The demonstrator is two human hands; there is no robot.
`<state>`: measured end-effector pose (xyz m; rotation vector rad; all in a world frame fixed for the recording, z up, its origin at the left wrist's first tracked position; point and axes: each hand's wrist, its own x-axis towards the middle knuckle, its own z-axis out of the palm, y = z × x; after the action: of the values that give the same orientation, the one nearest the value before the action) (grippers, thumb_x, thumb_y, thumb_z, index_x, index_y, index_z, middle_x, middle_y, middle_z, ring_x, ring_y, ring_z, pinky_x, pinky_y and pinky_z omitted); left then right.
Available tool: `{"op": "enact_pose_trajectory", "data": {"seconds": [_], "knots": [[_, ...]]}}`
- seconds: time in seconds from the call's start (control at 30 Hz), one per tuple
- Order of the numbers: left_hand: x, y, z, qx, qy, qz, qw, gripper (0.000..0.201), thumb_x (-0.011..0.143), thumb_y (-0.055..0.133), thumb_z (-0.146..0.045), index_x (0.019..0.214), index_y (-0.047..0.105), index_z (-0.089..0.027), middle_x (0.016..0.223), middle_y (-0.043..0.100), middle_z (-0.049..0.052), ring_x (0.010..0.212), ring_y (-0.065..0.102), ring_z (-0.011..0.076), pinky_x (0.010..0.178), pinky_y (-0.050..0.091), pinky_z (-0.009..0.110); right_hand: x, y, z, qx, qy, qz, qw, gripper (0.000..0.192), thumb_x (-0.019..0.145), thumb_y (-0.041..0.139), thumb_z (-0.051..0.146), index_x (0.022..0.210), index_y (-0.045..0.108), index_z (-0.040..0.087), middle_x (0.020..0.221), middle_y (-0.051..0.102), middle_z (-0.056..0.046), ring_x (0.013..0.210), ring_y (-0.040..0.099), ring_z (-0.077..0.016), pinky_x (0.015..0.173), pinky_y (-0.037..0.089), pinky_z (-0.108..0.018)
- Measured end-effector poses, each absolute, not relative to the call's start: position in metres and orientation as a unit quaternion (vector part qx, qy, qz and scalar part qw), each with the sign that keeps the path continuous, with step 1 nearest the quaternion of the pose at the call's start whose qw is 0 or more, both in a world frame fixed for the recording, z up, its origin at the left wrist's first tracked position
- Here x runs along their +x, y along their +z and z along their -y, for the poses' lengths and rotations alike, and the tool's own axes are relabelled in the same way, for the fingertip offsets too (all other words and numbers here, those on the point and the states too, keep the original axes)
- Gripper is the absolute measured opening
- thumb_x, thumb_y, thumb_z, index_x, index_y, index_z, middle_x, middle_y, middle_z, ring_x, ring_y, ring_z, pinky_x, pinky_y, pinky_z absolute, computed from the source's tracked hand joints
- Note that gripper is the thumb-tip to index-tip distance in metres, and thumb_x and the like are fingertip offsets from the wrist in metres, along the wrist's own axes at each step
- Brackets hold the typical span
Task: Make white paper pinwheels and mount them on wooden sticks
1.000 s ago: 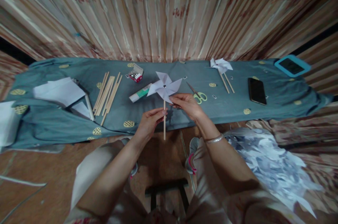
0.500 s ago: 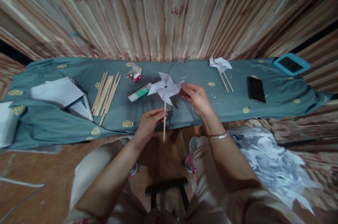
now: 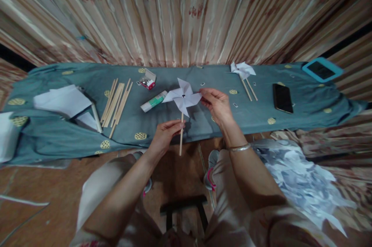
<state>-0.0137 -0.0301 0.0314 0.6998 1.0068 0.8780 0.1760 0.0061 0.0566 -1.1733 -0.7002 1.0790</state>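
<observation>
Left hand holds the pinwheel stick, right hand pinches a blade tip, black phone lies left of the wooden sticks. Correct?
Not quite. The head view shows the black phone lying far right of the wooden sticks. The rest stands: left hand holds the pinwheel stick, right hand pinches a blade tip.

White pinwheel (image 3: 182,98), teal dotted cloth (image 3: 203,119)

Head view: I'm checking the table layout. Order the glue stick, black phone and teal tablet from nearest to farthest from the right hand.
1. Glue stick, to the left of the right hand, past the pinwheel.
2. Black phone, to the right.
3. Teal tablet, far right corner.
</observation>
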Motion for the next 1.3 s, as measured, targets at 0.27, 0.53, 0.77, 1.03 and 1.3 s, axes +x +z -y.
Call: {"op": "enact_pose_trajectory", "data": {"seconds": [0.27,0.53,0.77,1.03,1.3], "knots": [[-0.015,0.0312,0.0285,0.31,0.401,-0.457,0.731,0.037,0.044,0.094,-0.034,0.074,0.081,-0.018,0.071,0.075,0.004,0.063,0.06,0.0098,0.065,0.047,0.022,0.1751,0.0544,-0.0054,-0.54,0.476,0.307,0.622,0.023,0.055,0.084,0.037,0.07,0.075,0.023,0.07,0.071,0.002,0.063,0.061,-0.0098,0.06,0.049,-0.023],[-0.0164,0.0291,0.0277,0.315,0.406,-0.454,0.728,0.038,0.045,0.094,-0.036,0.075,0.081,-0.018,0.072,0.076,0.005,0.065,0.062,0.0112,0.067,0.048,0.023,0.1725,0.0576,-0.003,-0.526,0.507,0.297,0.615,0.025,0.053,0.086,0.036,0.069,0.074,0.021,0.064,0.07,0.003,0.058,0.061,-0.0083,0.055,0.049,-0.02],[-0.0158,0.0287,0.0281,0.317,0.399,-0.454,0.731,0.037,0.046,0.094,-0.036,0.076,0.081,-0.018,0.074,0.076,0.005,0.066,0.062,0.0111,0.068,0.048,0.023,0.1706,0.0612,-0.0009,-0.522,0.531,0.302,0.595,0.031,0.05,0.088,0.038,0.07,0.072,0.021,0.064,0.07,0.003,0.055,0.062,-0.0075,0.054,0.051,-0.019],[-0.0165,0.0265,0.0281,0.331,0.403,-0.451,0.724,0.036,0.049,0.093,-0.038,0.077,0.081,-0.019,0.074,0.075,0.004,0.066,0.063,0.0112,0.067,0.049,0.023,0.1696,0.0624,-0.0001,-0.526,0.537,0.299,0.588,0.032,0.049,0.089,0.037,0.069,0.071,0.02,0.063,0.07,0.002,0.054,0.062,-0.0076,0.053,0.051,-0.018],[-0.0162,0.03,0.028,0.318,0.413,-0.455,0.722,0.037,0.046,0.094,-0.037,0.075,0.08,-0.018,0.074,0.076,0.005,0.065,0.063,0.0112,0.067,0.049,0.023,0.1662,0.0621,0.0017,-0.536,0.536,0.307,0.576,0.038,0.048,0.09,0.045,0.07,0.07,0.02,0.062,0.069,0.002,0.054,0.062,-0.0089,0.05,0.049,-0.019]]}}
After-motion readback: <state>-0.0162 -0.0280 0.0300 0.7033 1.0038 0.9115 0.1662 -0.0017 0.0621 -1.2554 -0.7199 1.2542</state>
